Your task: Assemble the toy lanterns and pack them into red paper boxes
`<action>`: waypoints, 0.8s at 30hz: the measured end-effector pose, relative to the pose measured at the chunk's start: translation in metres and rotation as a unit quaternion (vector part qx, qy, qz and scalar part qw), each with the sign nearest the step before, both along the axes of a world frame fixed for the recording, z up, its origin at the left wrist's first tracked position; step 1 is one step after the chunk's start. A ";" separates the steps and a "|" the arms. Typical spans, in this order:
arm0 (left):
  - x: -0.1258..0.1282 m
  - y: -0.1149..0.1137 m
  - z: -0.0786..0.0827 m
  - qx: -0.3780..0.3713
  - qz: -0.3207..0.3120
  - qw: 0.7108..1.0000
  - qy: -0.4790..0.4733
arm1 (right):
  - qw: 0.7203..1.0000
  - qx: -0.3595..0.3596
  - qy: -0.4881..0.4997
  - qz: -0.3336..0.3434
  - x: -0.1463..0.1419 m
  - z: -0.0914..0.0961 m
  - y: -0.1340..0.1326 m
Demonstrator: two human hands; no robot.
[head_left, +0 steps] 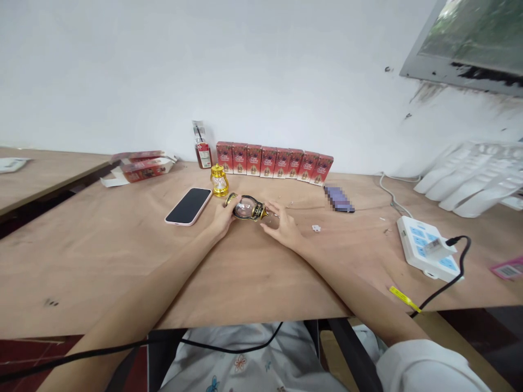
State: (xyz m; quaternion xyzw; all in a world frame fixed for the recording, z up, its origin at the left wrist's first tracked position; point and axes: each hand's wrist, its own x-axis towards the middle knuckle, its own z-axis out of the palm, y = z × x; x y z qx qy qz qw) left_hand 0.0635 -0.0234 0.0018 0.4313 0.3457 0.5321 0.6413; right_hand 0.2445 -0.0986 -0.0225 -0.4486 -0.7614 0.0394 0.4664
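Note:
A small lantern (247,208) with a clear globe and gold-and-black ends lies on its side on the wooden table (122,256). My left hand (224,215) grips its left end with curled fingers. My right hand (283,224) rests just right of the lantern, fingers bent around its other end. A second small gold lantern (219,181) stands upright just behind, beside a black phone in a pink case (188,206) lying face up to the left.
A row of several red boxes (274,161) lines the wall, with a small bottle (202,151) at its left. Opened red packaging (141,166) lies far left. A white power strip (427,247) with a black cable sits right, near white plastic trays (469,174).

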 end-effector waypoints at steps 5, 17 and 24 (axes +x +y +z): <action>0.000 0.002 -0.004 0.003 0.022 1.000 -0.020 | 0.999 0.028 -0.022 0.003 0.001 0.000 0.002; 0.004 -0.001 -0.005 0.033 0.064 0.997 -0.014 | 0.991 0.073 -0.113 -0.004 0.013 0.008 0.008; 0.003 -0.002 -0.005 0.076 0.081 0.994 0.023 | 0.991 0.046 -0.127 -0.005 0.016 0.001 0.011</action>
